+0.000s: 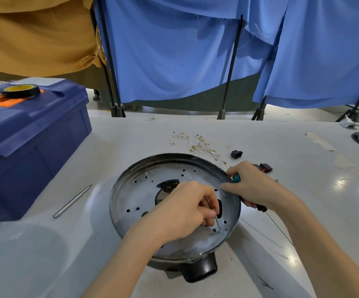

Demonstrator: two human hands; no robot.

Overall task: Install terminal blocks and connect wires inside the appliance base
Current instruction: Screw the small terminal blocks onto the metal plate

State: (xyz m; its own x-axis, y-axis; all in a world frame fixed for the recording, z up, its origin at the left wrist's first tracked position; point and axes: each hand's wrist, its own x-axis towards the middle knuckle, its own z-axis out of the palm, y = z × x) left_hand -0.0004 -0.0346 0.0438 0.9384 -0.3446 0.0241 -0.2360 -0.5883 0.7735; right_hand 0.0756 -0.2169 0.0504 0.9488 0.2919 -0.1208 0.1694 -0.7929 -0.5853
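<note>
The base [131, 190], a round metal pan with a holed floor, is sitting on the table [195, 125], its black handle [200, 269] pointing toward the person. The left hand [187, 211] is reaching inside the base, its fingers curling to pinch a thin wire [217, 222] just above a hole in the floor. The right hand [253, 186] is gripping a screwdriver [277, 226] at the base's right rim, fingertips touching the rim and the shaft pointing away from the base. Loose wires [200, 145] and two black blocks [236, 153] [266, 168] are lying just beyond the base. A metal rod [72, 201] is lying left of the base, near a blue toolbox [34, 134] carrying a tape roll [20, 90].
</note>
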